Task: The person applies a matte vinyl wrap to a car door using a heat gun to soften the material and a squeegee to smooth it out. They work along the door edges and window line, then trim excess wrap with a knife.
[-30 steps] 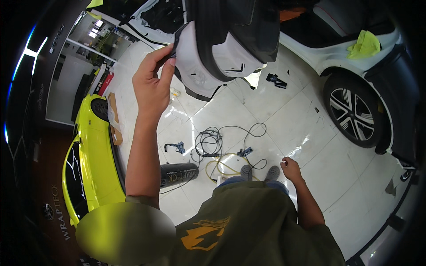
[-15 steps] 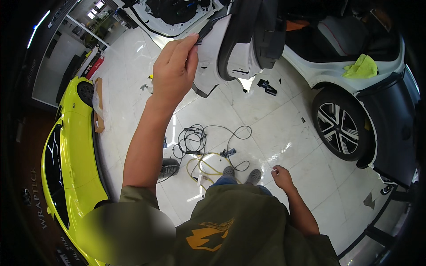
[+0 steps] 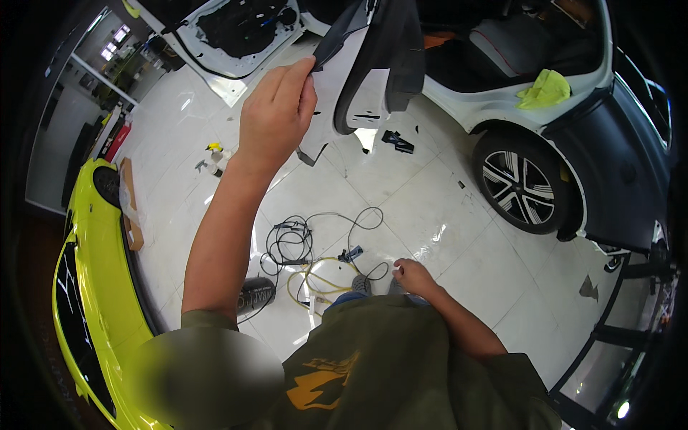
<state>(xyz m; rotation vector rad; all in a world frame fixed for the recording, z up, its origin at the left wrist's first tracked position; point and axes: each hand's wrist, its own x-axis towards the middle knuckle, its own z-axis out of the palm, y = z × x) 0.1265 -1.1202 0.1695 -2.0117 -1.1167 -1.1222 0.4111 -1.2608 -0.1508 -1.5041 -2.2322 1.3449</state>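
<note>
At the top middle, a white car door (image 3: pixel 367 97) with dark trim is seen almost edge-on. My left hand (image 3: pixel 276 118) is raised at the end of an outstretched arm, with its fingers closed on the dark upper edge of this door. The fingertips' far side is hidden behind that edge. Low in front of my shirt is my right hand (image 3: pixel 418 278), its fingers curled and thumb against them. Whatever it may pinch is too small to make out. It is apart from the door.
A white car with a dark panel and wheel (image 3: pixel 519 179) stands at right, a yellow-green cloth (image 3: pixel 545 89) on its sill. Coiled cables (image 3: pixel 290 240) and a black cylinder (image 3: pixel 256 295) lie near my feet. Spray bottles (image 3: pixel 213 159) stand ahead; a yellow-green car (image 3: pixel 107 279) is at left.
The whole view has shifted, and the door appears narrower. My right hand has come in leftward, closer to my body. My left hand keeps its hold on the door edge.
</note>
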